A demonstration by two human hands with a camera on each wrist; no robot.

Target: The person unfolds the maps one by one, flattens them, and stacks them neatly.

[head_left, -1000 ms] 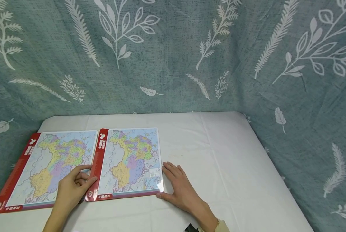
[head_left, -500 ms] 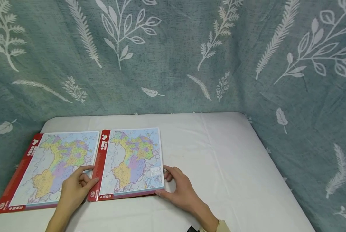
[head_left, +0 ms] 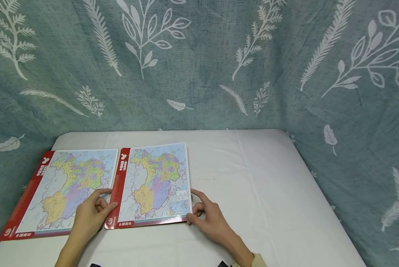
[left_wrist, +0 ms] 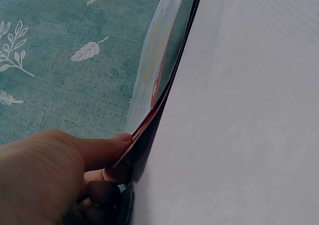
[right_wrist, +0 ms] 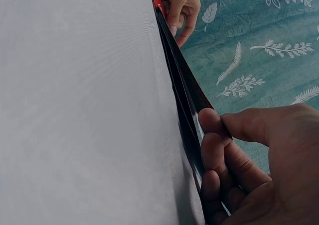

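Two printed maps with red borders lie side by side in the head view. My left hand (head_left: 89,218) pinches the lower left red edge of the right-hand map (head_left: 159,185). In the left wrist view, the thumb of that left hand (left_wrist: 55,168) is on top of the thin edge. My right hand (head_left: 214,222) pinches the same map near its lower right corner, which looks slightly raised. Thumb and forefinger of the right hand (right_wrist: 264,160) close on the thin dark edge in the right wrist view. The left-hand map (head_left: 60,196) lies partly hidden behind my left hand.
A white cloth covers the table (head_left: 252,193), which runs on to the right of the maps. Behind and around it hangs a green curtain (head_left: 199,66) with white leaf prints. A small black object (head_left: 223,264) shows beside my right sleeve.
My right hand has gone from fingers laid along the map's right edge to pinching it, and that edge has risen slightly. The left hand keeps its pinch. The whole view has shifted slightly.
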